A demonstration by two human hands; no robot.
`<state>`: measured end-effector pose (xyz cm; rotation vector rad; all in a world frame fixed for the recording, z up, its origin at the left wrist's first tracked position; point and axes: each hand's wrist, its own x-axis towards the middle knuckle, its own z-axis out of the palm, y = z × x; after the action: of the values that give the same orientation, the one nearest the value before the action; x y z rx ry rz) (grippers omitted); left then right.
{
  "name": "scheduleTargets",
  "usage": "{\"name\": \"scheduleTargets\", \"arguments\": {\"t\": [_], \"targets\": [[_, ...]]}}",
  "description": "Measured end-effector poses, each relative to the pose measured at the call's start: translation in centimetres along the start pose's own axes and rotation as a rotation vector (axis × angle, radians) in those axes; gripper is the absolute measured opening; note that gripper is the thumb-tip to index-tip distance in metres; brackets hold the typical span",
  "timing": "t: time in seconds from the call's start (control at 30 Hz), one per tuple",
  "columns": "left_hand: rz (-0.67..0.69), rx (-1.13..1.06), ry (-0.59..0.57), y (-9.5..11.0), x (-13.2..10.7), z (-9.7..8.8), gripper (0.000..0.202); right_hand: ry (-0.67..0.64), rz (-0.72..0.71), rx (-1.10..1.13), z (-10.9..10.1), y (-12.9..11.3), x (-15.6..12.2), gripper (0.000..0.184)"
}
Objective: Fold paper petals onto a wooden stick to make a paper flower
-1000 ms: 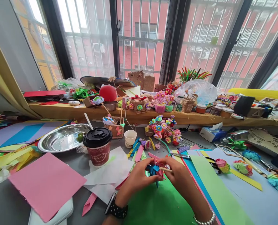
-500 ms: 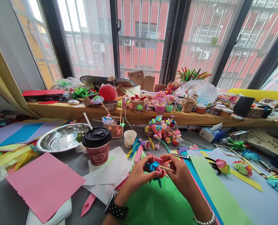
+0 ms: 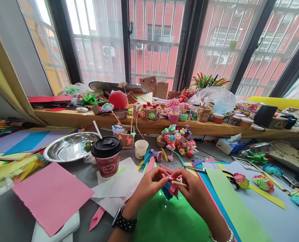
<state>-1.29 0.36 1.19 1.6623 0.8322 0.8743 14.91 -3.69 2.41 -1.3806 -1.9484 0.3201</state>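
Both forearms enter from the near edge and converge above the green sheet (image 3: 169, 222). Left hand (image 3: 149, 186), watch on wrist, is turned palm inward, thumb and fingers pinched shut on the left side of the folded paper flower (image 3: 171, 188), blue and pink. Right hand (image 3: 193, 191), bracelet on wrist, grips the flower's right side, a thin wooden stick (image 3: 179, 183) clamped between its fingers. Flower sits between the hands, raised just over the sheet. Lidded coffee cup (image 3: 106, 159) stands far left of them.

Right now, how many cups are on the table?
2. A red cup with a black lid beside the metal tray; a small white paper cup to its right. Clutter may hide more.
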Motion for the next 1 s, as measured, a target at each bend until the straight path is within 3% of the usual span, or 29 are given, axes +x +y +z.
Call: {"name": "scheduleTargets", "arguments": {"t": [0.13,0.37,0.57,0.77,1.0], "targets": [[0.019,0.03,-0.045,0.1,-0.1,-0.3,0.02,-0.011,0.0,0.016,0.1,0.1,-0.1,0.013],[0.078,0.126,-0.021,0.4,-0.2,-0.5,0.018,0.001,-0.059,0.014,0.4,0.3,-0.2,0.013],[0.225,0.477,0.097,0.9,-0.7,0.0,0.018,0.057,-0.159,-0.038,0.7,0.3,-0.1,0.019],[0.31,0.675,0.163,0.0,-0.5,0.4,0.016,0.115,-0.233,-0.115,1.3,0.8,0.0,0.018],[0.373,0.86,0.142,-0.6,-0.2,0.5,0.018,0.123,-0.186,-0.261,1.7,1.8,0.1,0.016]]}}
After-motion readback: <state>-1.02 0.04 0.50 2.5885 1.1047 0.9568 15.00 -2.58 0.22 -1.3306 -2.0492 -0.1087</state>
